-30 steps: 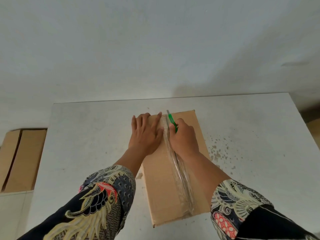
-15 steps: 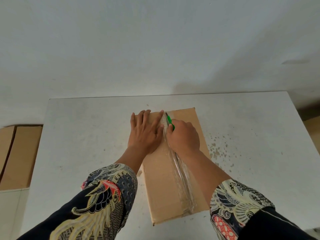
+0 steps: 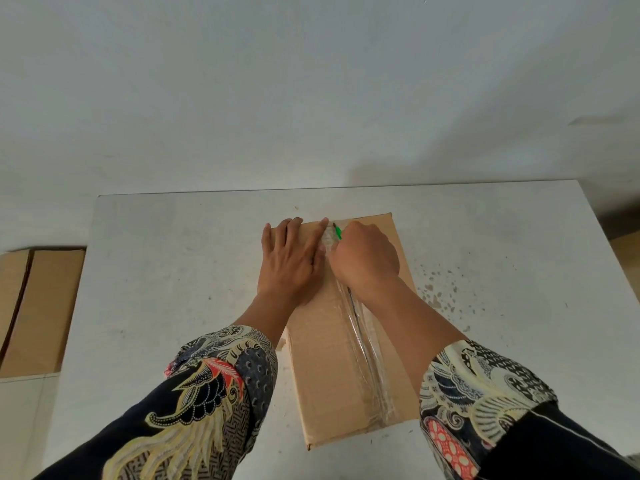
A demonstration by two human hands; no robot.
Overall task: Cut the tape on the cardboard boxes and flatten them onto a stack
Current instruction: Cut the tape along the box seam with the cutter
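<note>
Cardboard box (image 3: 322,368) laid at table (image 3: 166,271) centre, long axis twelve-to-six, taped seam (image 3: 367,344) alongside, left hand (image 3: 294,261) pressed flat, fingers straight, green cutter (image 3: 337,232) gripped by right hand (image 3: 365,258) at twelve o'clock end.

Stained white table (image 3: 166,258), grey wall (image 3: 311,81)

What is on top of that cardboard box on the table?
On the cardboard box: clear tape along its seam, the left hand pressing flat, the right hand gripping a green cutter. Its blade is hidden.

No text, labels, numbers — none readable.
</note>
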